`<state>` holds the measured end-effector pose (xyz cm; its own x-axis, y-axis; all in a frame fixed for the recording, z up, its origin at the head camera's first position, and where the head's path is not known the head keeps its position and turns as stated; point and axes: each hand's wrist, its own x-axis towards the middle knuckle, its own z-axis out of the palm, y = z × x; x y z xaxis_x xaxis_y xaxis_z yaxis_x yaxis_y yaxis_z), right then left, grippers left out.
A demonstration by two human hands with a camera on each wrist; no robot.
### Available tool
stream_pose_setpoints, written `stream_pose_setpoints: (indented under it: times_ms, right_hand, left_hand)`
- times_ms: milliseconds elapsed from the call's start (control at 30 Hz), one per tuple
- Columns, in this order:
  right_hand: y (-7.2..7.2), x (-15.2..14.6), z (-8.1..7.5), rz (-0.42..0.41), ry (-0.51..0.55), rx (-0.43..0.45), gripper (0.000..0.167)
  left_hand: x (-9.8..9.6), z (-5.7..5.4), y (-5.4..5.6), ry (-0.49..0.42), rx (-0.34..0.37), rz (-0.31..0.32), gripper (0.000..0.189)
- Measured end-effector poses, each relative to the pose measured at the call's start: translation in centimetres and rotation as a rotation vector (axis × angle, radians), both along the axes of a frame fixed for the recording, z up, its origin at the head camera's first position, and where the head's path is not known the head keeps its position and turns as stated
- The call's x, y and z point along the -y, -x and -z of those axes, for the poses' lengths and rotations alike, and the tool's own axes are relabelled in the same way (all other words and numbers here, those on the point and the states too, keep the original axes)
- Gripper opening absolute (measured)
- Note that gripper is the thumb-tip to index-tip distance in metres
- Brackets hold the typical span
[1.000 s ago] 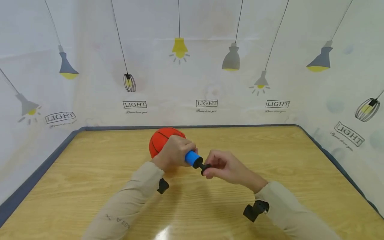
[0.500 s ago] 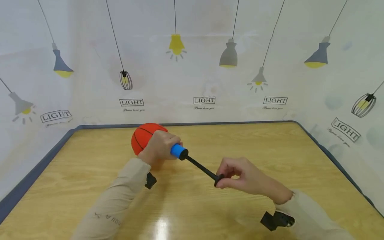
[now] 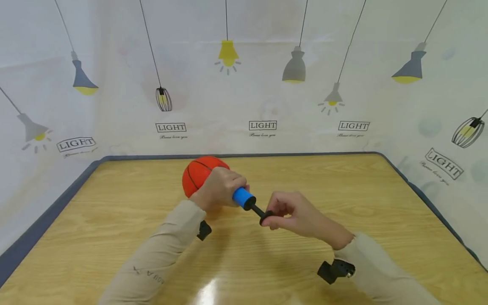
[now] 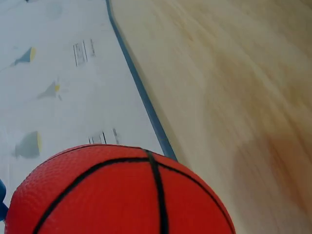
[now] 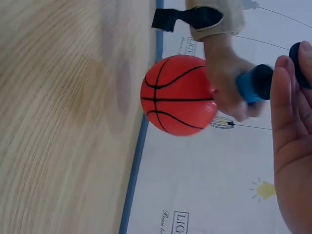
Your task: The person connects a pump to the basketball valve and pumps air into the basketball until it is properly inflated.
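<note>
My left hand (image 3: 221, 186) grips the blue barrel of a hand pump (image 3: 243, 197), its black end facing me. With thumb and fingers my right hand (image 3: 295, 214) pinches the pump's black handle; a short stretch of black rod shows between handle and barrel. Behind the left hand is a small red-orange basketball (image 3: 198, 173) with black lines, partly covered by that hand. In the right wrist view the ball (image 5: 178, 97) sits right by the left hand, close to the pump's far end. Where pump and ball meet is hidden. The ball (image 4: 117, 195) also fills the bottom of the left wrist view.
A wood-grain table (image 3: 343, 190) lies under the hands, bordered by a dark blue edge strip (image 3: 289, 155). White sheeting (image 3: 213, 101) printed with lamps and the word LIGHT stands behind and along both sides. Black wrist cameras (image 3: 335, 271) hang below the sleeves.
Half a second ago the right hand had drawn the handle far out, with a long rod showing; now it is pushed most of the way back in. The left hand keeps its grip.
</note>
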<state>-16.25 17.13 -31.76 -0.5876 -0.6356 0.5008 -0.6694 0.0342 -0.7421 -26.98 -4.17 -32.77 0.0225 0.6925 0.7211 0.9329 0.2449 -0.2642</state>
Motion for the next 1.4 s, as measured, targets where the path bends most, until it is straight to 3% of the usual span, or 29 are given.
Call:
stream_pose_setpoints:
  times_ms: [133,233,467,567,733,867,967,1100,1200,1300,1400]
  right_hand:
    - [-1.6,-1.3,-0.3,-0.073,0.048,0.086,0.011]
    - [-1.6,-1.6,-0.4,-0.097,0.025,0.095,0.012]
    - [2.6,0.6,0.6,-0.049,-0.079,-0.012,0.01]
    - [3.1,1.4,1.0,0.005,-0.083,-0.004,0.01]
    - [1.1,1.0,0.3,0.043,-0.057,0.034,0.009]
    - [-0.8,-0.6,-0.3,-0.087,0.03,0.08,0.009]
    - [-0.8,-1.1,-0.3,-0.155,0.082,0.037,0.006]
    - [1.0,-0.2,0.0,-0.101,0.07,-0.041,0.004]
    - [2.1,0.8,0.3,-0.046,0.057,-0.057,0.006]
    - [2.1,1.1,0.5,-0.004,0.06,-0.099,0.006]
    - [0.8,0.7,0.3,0.024,0.059,-0.144,0.005]
  left_hand:
    - [1.6,0.3,0.8,-0.032,0.021,-0.059,0.013]
    - [2.1,0.4,1.1,-0.029,0.008,-0.064,0.013]
    - [0.9,0.2,0.8,0.058,-0.031,-0.069,0.017]
    - [0.8,0.6,0.8,0.068,-0.02,-0.058,0.019]
    - [1.3,0.6,1.2,0.026,0.018,-0.034,0.013]
    - [2.0,0.2,1.4,-0.023,0.017,-0.027,0.013]
    - [1.4,-0.5,0.9,-0.017,-0.013,-0.023,0.011]
    - [0.2,-1.2,0.2,0.002,-0.024,-0.025,0.014]
    - [-0.1,-1.2,-0.2,-0.003,-0.005,-0.028,0.016]
    - [-0.2,-1.0,-0.3,0.016,-0.005,-0.025,0.016]
    - [0.2,-1.2,-0.3,0.045,-0.022,-0.024,0.015]
